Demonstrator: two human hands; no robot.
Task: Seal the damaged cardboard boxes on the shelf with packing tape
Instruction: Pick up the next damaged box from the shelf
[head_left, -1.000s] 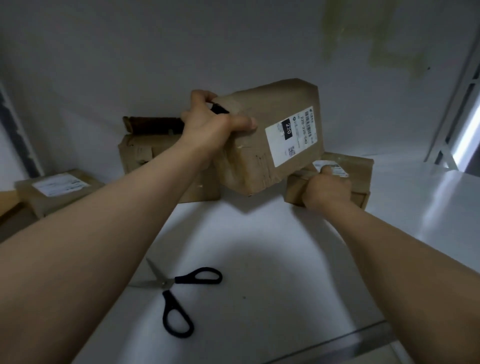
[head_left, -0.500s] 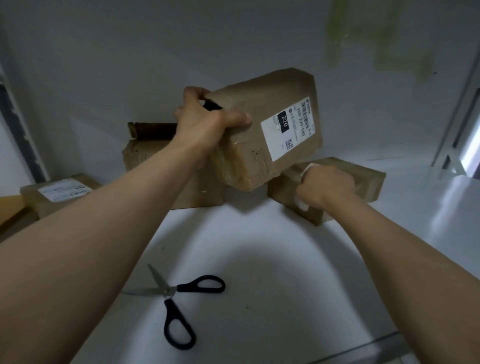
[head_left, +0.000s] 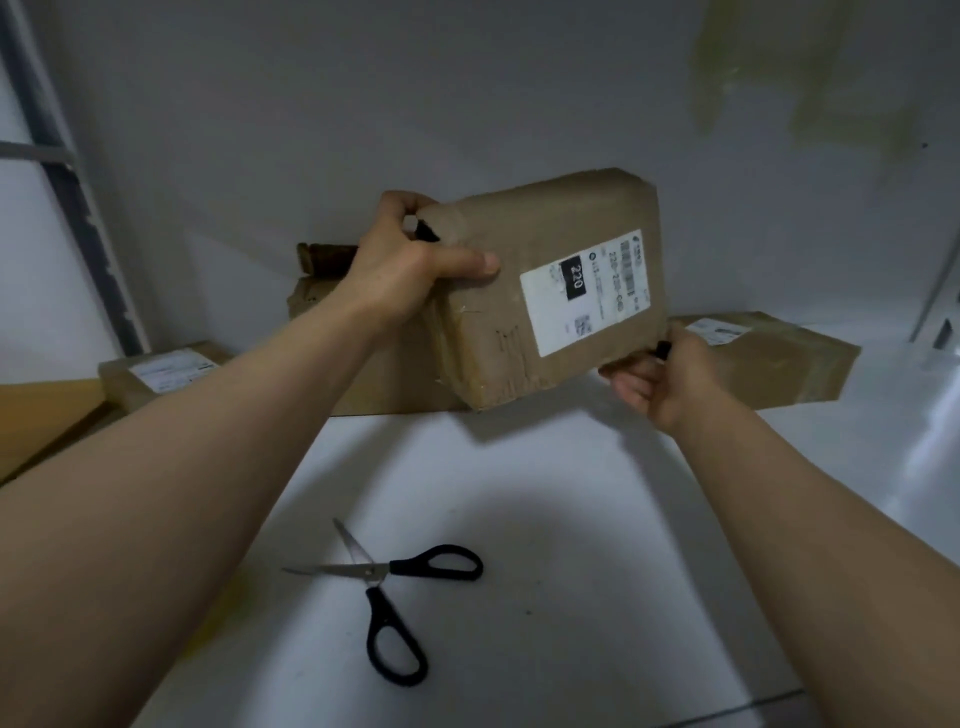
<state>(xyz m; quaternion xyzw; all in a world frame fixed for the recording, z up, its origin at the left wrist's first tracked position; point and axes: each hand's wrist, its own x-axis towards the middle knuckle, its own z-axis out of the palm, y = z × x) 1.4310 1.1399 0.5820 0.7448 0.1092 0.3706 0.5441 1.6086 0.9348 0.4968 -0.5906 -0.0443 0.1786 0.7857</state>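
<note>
The white shelf (head_left: 597, 519) carried everything, and the landmark on it was the labelled cardboard box (head_left: 550, 218) – the largest parcel, dented and creased, held tilted at the middle with one lower corner down near the shelf surface. Behind that box and to its left stood a torn box (head_left: 317, 304) with a raised flap; to its right lay a flat box (head_left: 769, 364); well to its left sat a small box (head_left: 166, 369) with a white label. The left hand (head_left: 410, 270) had its grip closed over the labelled box's upper left end, thumb across the front – the right hand (head_left: 660, 379) gripped its lower right corner with curled fingers. In front of that box lay black-handled scissors (head_left: 384, 577), blades open.
</note>
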